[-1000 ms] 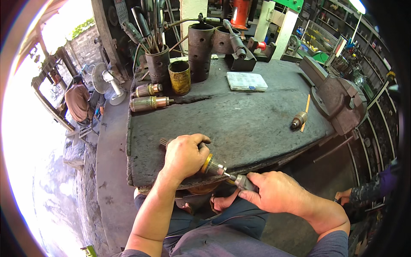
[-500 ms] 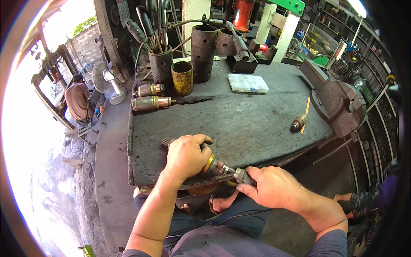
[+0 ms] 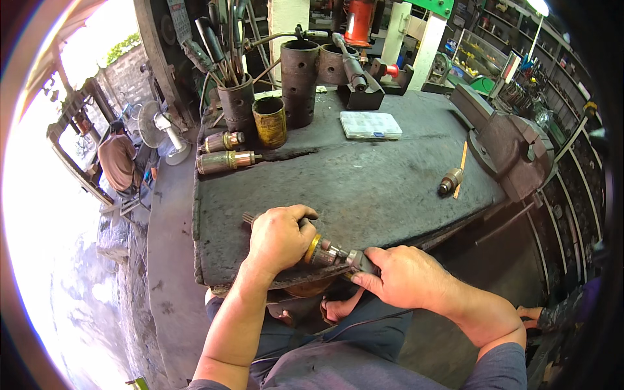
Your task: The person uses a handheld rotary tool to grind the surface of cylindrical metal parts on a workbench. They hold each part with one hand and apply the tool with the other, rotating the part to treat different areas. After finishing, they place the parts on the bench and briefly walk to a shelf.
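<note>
My left hand (image 3: 281,239) is closed around a motor armature (image 3: 313,249) with a yellow band, lying across the bench's near edge. Its toothed shaft end pokes out beyond my knuckles, and its copper-coloured end points right. My right hand (image 3: 408,276) grips a hand tool with a grey metal nose (image 3: 359,261); my fingers hide most of its body. The nose is at the armature's right end, but whether they touch I cannot tell. A thin dark cord (image 3: 374,320) runs across my lap below that hand.
Two more armatures (image 3: 227,161) lie at the bench's left, beside a yellow can (image 3: 270,122) and dark perforated cylinders (image 3: 300,84). A clear-lidded case (image 3: 370,125) is farther back. At right, a small metal part (image 3: 451,181) rests near a vise (image 3: 517,156). A person (image 3: 118,159) sits far left.
The tool in my right hand has moved left, closing the gap to the armature's end. My left hand keeps its hold, and the whole view has shifted slightly.
</note>
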{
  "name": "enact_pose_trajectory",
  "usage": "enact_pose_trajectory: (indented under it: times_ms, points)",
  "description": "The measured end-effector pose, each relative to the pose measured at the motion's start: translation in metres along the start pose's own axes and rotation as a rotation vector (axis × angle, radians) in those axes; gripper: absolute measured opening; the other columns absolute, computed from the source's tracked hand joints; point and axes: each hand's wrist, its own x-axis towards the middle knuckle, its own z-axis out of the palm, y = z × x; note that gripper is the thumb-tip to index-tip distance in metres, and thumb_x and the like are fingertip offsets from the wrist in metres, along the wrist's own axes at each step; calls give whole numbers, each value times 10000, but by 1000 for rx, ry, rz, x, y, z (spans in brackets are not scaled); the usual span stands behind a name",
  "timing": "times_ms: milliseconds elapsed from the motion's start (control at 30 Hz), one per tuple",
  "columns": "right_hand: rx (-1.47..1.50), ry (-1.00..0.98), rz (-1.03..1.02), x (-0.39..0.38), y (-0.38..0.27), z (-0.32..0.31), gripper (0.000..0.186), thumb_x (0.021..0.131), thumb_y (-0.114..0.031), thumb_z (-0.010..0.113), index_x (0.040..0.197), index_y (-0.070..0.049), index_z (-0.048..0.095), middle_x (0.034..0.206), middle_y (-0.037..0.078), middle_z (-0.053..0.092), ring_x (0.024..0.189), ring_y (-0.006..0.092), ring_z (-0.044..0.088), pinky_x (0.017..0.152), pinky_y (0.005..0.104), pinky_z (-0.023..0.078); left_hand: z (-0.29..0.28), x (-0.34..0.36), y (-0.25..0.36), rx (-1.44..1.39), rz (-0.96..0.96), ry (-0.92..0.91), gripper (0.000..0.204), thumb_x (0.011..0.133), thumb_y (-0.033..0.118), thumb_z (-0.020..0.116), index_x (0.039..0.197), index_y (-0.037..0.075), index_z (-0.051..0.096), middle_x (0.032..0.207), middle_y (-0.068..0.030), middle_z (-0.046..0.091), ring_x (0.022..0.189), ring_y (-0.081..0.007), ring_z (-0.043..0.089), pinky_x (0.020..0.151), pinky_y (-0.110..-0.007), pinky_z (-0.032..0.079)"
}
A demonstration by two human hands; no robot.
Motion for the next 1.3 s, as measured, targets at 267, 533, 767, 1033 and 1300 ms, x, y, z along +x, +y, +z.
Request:
enact_pose_trajectory:
  times_ms: [267, 533, 767, 1033, 1300]
  points:
    - [16, -16, -18, 2, 6, 3, 607, 1137, -573, 704, 1146, 33, 748, 926, 295, 820, 920, 538, 811, 842, 623, 652, 0, 1, -1, 19, 18, 3, 288, 967, 179, 711, 1144, 62, 905, 999, -225, 855, 949, -407, 852, 909, -465, 669]
    - [12, -53, -17, 4, 6, 0, 605, 1141, -573, 699, 1162, 30, 746, 943, 291, 825, 943, 535, 813, 853, 620, 653, 0, 1, -2, 16, 15, -10, 284, 973, 171, 707, 1144, 56, 903, 1006, -227, 857, 956, -406, 853, 914, -467, 669]
    - [36, -83, -44, 2, 4, 0, 614, 1141, -584, 694, 1156, 28, 744, 938, 296, 823, 930, 541, 811, 851, 623, 656, 0, 0, -2, 13, 10, -12, 282, 979, 158, 702, 1149, 53, 901, 1018, -220, 862, 960, -398, 855, 911, -462, 669]
    - [13, -73, -23, -1, 2, -3, 605, 1141, -579, 697, 1151, 24, 749, 936, 279, 830, 931, 534, 816, 856, 620, 659, 1, -6, -7, 16, 50, 25, 266, 980, 124, 710, 1151, 61, 904, 1027, -196, 871, 977, -386, 851, 918, -458, 665]
    - [22, -55, -32, -10, 2, 0, 589, 1145, -576, 692, 1172, 9, 754, 946, 257, 843, 925, 513, 824, 852, 610, 663, 4, -11, -13, 9, 103, 80, 239, 966, 105, 727, 1122, 69, 904, 960, -174, 849, 894, -371, 817, 859, -465, 648]
